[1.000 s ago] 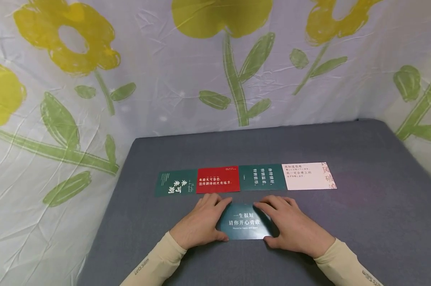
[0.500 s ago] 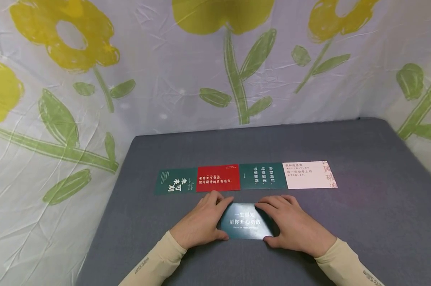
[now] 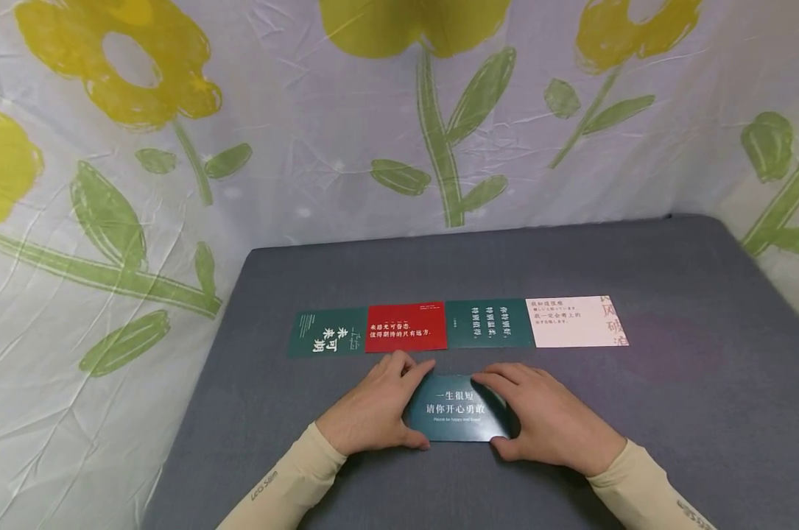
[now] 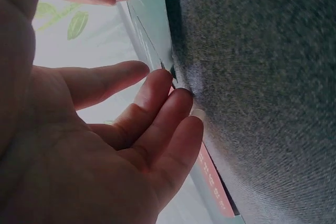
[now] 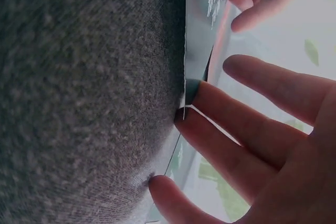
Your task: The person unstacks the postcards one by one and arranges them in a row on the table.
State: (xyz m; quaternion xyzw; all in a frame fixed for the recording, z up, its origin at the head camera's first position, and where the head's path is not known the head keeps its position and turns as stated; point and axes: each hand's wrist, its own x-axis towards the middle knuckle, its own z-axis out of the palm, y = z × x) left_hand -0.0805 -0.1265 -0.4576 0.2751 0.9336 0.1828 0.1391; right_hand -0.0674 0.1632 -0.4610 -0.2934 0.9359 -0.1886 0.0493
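A dark teal postcard with white lettering lies crosswise in front of me, close over the table, its glossy face up. My left hand grips its left end, thumb at the near edge and fingertips around the far corner. At the right end my right hand holds it likewise between thumb and fingers. In the left wrist view the fingers bend beside the card's corner. The right wrist view has the fingertips right at the card's edge.
Beyond the hands a row of postcards lies edge to edge: a green card, a red card, another green card and a pale pink card. Flower-printed white cloth hangs around the grey table.
The glare on the held postcard has shifted, spreading across its face and then settling toward the lower right. Both hands keep nearly the same place, and the head view has tilted slightly.
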